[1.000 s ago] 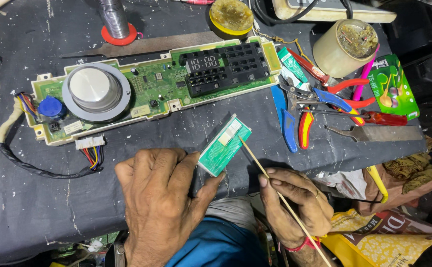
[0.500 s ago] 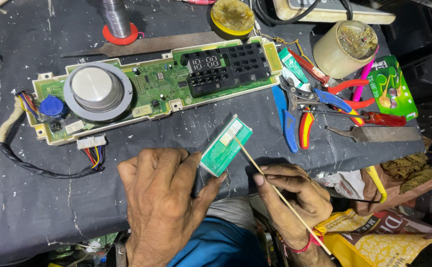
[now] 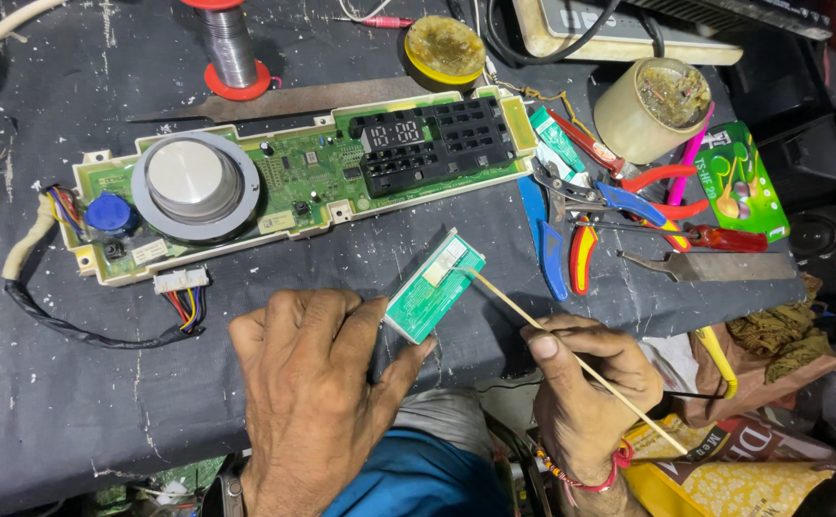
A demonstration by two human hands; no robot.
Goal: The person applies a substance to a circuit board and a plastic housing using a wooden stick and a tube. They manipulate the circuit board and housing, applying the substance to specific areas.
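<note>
At the near edge of the mat, your left hand (image 3: 308, 383) pinches the small green board (image 3: 434, 286), tilted as before. Your right hand (image 3: 590, 388) has slid slightly left, gripping the thin stick (image 3: 571, 356), whose tip now touches the board's top.

Left hand (image 3: 308, 383): palm down, knuckles up, thumb extended rightward.
Right hand (image 3: 586, 388): fingers curled in a pinch, wrist bent inward.

The right hand (image 3: 586, 393) has slid the thin stick (image 3: 571, 356) so its tip now touches the small green board (image 3: 434, 287).
</note>
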